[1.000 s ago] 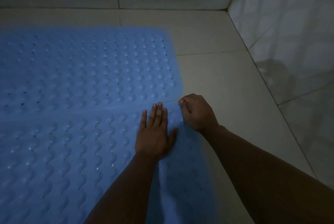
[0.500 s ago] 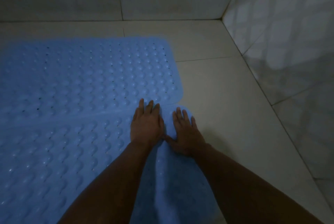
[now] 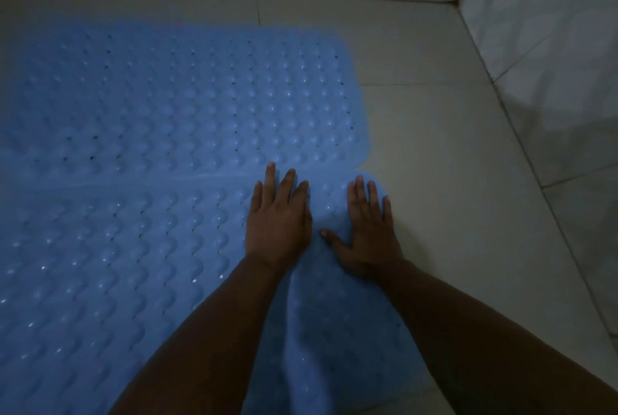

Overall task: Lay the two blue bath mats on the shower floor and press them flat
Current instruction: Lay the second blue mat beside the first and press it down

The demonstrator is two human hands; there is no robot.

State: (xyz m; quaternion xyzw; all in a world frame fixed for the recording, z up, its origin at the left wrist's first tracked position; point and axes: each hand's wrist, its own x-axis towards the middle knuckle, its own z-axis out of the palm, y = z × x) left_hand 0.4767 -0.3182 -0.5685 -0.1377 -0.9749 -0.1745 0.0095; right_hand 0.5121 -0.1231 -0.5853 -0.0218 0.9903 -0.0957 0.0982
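— Blue rubber everywhere; where are the mats?

— Far mat (image 3: 187, 107) lies flat on the shower floor (image 3: 434, 153); near mat (image 3: 110, 264) touches it, both cut off leftward. My left hand (image 3: 277, 224) and right hand (image 3: 369, 230) press it, fingers straight.

— Flat?

— Dim; perhaps rumpled between my forearms.

My left hand (image 3: 276, 217) flat on the near blue mat (image 3: 100, 264), right hand (image 3: 369, 230) flat on its rounded corner, far blue mat (image 3: 184, 107) just beyond, edges meeting, pale tiled floor (image 3: 451, 163), dim light
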